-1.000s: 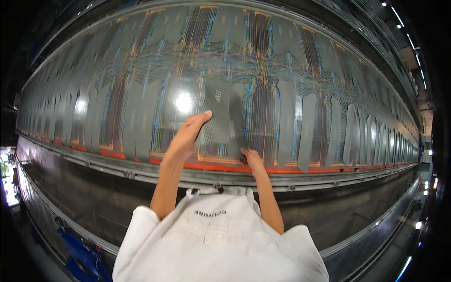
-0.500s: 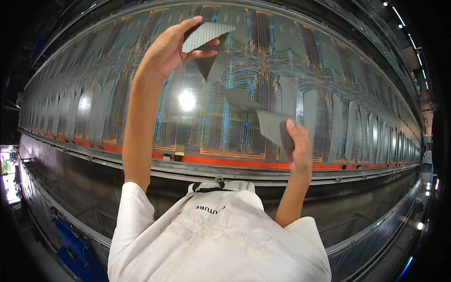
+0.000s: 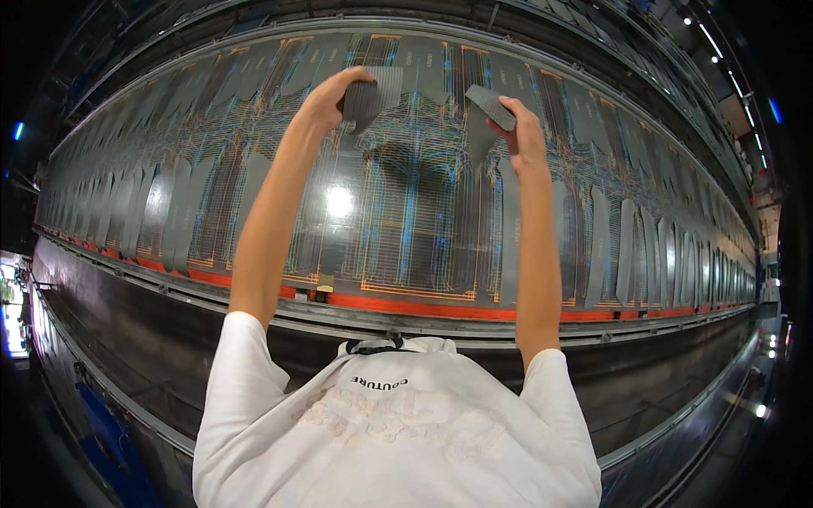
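Moved outward, our right hand [image 3: 527, 142] grips a grey panel [image 3: 489, 107], our left hand [image 3: 329, 98] a second panel [image 3: 375, 96]; slackening could drop either.

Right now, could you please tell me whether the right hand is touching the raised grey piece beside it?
Touching: the head view shows the right hand clasping the raised grey piece, thumb pressed over its edge.

We see long orange-red strip [image 3: 423, 306], grey metal rail [image 3: 610, 334] just on our side of it, small tan-and-black block [image 3: 325, 283] at strip. Lower left: blue object [image 3: 108, 436], shape unclear. Upper right: row of white lights [image 3: 716, 46].
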Demonstrator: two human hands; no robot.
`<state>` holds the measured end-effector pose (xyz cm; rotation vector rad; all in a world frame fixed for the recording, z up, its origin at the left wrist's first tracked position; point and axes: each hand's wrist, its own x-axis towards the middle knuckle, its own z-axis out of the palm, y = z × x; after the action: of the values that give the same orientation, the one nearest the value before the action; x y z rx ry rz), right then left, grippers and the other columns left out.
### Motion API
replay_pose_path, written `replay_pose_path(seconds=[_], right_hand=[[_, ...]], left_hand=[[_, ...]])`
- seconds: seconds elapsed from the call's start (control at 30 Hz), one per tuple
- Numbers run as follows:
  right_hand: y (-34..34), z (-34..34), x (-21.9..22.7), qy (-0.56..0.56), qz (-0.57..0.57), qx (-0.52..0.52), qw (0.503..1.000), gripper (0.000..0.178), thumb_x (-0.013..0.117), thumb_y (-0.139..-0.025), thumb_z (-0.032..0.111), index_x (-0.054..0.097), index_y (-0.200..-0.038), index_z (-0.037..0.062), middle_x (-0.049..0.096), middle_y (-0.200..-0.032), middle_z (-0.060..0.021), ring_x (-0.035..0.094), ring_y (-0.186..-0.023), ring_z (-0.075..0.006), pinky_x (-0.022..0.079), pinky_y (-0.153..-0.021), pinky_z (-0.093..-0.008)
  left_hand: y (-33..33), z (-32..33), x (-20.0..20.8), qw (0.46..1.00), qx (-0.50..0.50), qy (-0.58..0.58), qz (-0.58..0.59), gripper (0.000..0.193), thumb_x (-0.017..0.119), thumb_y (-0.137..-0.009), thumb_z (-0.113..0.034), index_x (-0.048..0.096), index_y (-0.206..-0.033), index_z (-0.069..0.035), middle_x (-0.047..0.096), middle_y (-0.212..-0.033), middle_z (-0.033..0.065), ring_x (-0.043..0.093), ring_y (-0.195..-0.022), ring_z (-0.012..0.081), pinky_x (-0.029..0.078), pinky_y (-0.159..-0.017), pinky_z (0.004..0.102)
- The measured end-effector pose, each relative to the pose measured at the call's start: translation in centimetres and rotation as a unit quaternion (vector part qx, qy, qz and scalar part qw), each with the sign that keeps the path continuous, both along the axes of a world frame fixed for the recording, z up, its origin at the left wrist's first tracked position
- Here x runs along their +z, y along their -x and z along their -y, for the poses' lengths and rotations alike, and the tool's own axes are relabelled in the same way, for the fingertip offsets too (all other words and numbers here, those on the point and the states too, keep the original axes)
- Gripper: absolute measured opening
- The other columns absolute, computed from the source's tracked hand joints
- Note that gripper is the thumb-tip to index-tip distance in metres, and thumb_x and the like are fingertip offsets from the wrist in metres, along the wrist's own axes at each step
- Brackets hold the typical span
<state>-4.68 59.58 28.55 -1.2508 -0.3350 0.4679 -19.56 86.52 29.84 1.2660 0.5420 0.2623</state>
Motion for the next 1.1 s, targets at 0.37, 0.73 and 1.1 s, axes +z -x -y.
replay_pose_path(seconds=[0.37, 0.73, 1.1], right_hand=[[10.0, 7.2, -13.5, 0.076, -0.197, 0.059, 0.976, 0.026, 0.059, -0.081, 0.024, 0.061, -0.097, 0.0037, 0.061, -0.095, -0.0076, 0.058, -0.086, -0.016, 0.046, -0.077, -0.0327], [25.2, 15.3, -28.8, 0.416, -0.266, 0.114, 0.862, 0.042, 0.06, -0.083, 0.044, 0.063, -0.087, 0.0016, 0.064, -0.075, -0.0061, 0.058, -0.062, -0.0105, 0.046, -0.054, -0.0257], [29.3, 2.0, -26.3, 0.358, -0.09, 0.272, 0.889, 0.033, 0.053, -0.09, 0.036, 0.061, -0.086, 0.0045, 0.062, -0.074, -0.0012, 0.053, -0.063, -0.0072, 0.042, -0.058, -0.0211]], left_hand=[[11.1, 10.5, -18.1, 0.985, -0.015, 0.153, -0.084, 0.049, 0.067, -0.072, -0.005, 0.042, -0.114, -0.006, 0.059, -0.092, 0.0093, 0.06, -0.085, 0.0177, 0.051, -0.068, 0.0305], [25.9, 18.1, -31.3, 0.933, 0.036, -0.201, -0.298, 0.055, 0.072, -0.074, -0.033, 0.052, -0.112, -0.001, 0.062, -0.098, 0.0128, 0.06, -0.09, 0.0233, 0.047, -0.078, 0.0341], [35.5, 6.3, -29.9, 0.936, 0.273, -0.1, -0.198, 0.016, 0.059, -0.085, -0.014, 0.061, -0.091, 0.001, 0.065, -0.081, 0.0052, 0.058, -0.074, 0.0082, 0.045, -0.066, 0.022]])
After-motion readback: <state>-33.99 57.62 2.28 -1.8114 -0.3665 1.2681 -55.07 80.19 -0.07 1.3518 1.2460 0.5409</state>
